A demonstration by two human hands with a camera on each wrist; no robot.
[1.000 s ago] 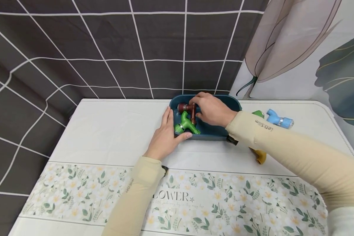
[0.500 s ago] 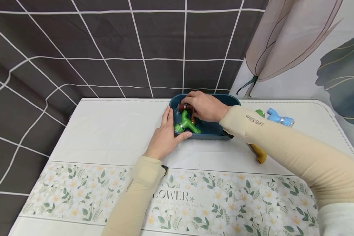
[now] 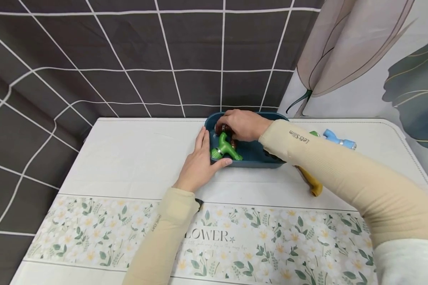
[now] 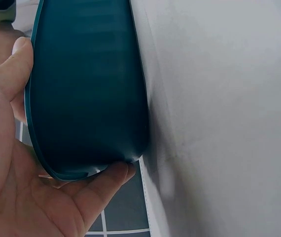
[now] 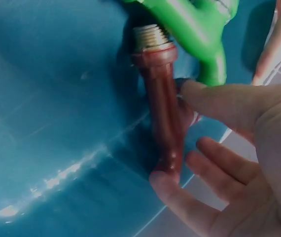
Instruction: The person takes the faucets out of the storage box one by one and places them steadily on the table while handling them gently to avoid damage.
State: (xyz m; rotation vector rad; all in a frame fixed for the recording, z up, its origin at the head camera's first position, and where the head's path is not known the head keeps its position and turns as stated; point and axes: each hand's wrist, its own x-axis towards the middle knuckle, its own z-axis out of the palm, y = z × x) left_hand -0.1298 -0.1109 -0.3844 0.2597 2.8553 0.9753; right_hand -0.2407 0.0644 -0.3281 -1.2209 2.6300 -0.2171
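A dark teal plastic bin stands at the table's back edge. My left hand steadies its left front corner, straight fingers along the end wall and thumb on the front rim; the left wrist view shows those fingers against the outside. Inside the bin, my right hand holds a red-brown tap with a brass threaded end. In the right wrist view, the thumb touches the tap's side and a fingertip its bent end. Beside it lies a bright green tap. The hand hides much of the red-brown tap from above.
Right of the bin, a blue tap and a mustard-yellow tap lie on the white table, with a green piece partly behind the right sleeve. A dark grid-patterned cloth hangs close behind the bin.
My right hand has moved left over the red-brown tap and now covers more of it. The tap itself has hardly shifted. The left hand and the green tap stay in place.
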